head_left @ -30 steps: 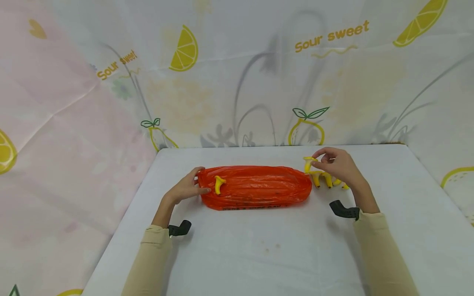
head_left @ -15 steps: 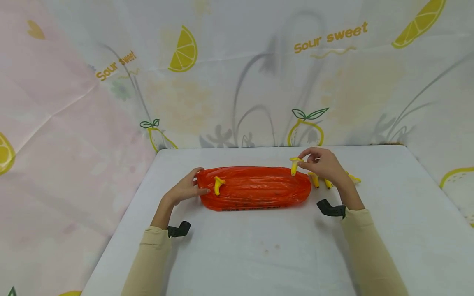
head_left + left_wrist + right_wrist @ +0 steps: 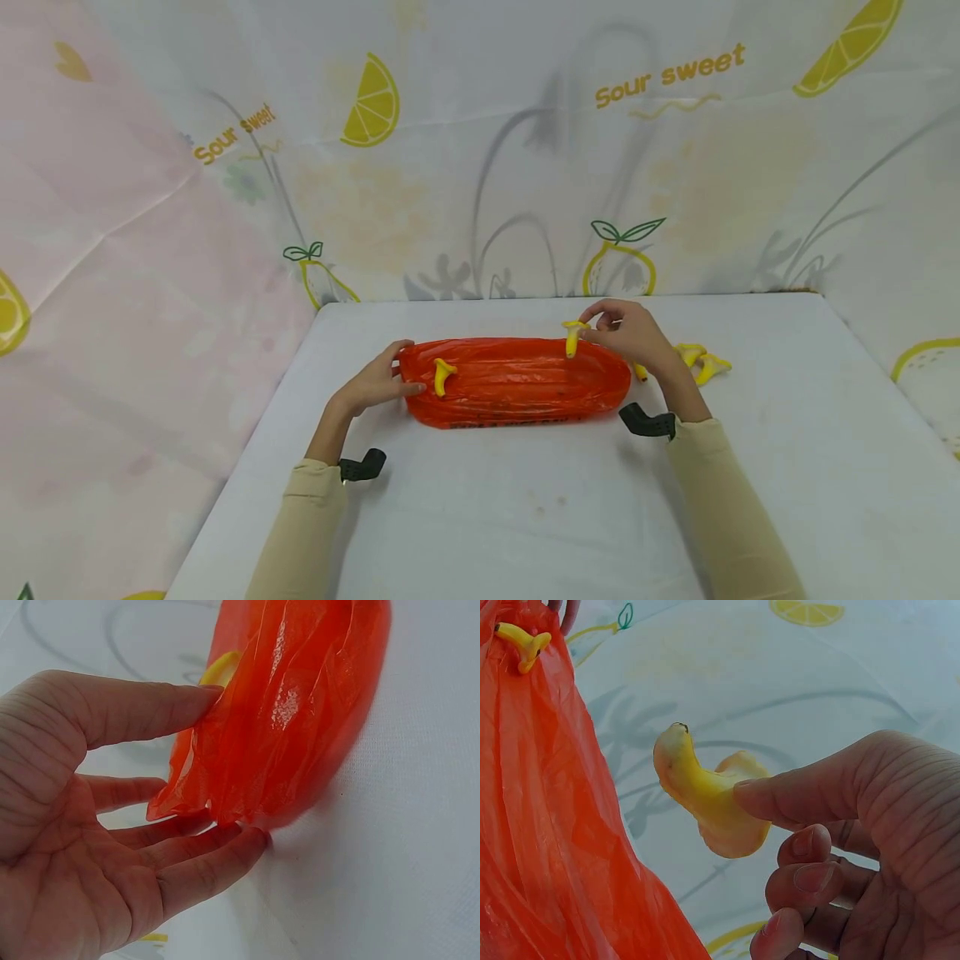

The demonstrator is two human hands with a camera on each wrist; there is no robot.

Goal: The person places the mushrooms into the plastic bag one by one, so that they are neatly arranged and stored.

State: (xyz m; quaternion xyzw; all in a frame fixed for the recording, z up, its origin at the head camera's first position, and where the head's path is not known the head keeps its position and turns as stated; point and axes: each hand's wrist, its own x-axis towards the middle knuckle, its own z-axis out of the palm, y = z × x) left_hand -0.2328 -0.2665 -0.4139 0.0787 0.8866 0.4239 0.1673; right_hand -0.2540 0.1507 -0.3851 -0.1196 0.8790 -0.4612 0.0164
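Right hand: thumb and forefinger pinch yellow mushroom-shaped piece near red bag | Left hand: thumb and fingers hold bag's end | second piece on bag by left thumb tip | bag print illegible; backdrop beyond fingers reads "Sour sweet"

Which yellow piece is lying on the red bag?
The yellow piece nearest the left hand; the right hand pinches another, and the other visible ones lie on the table.
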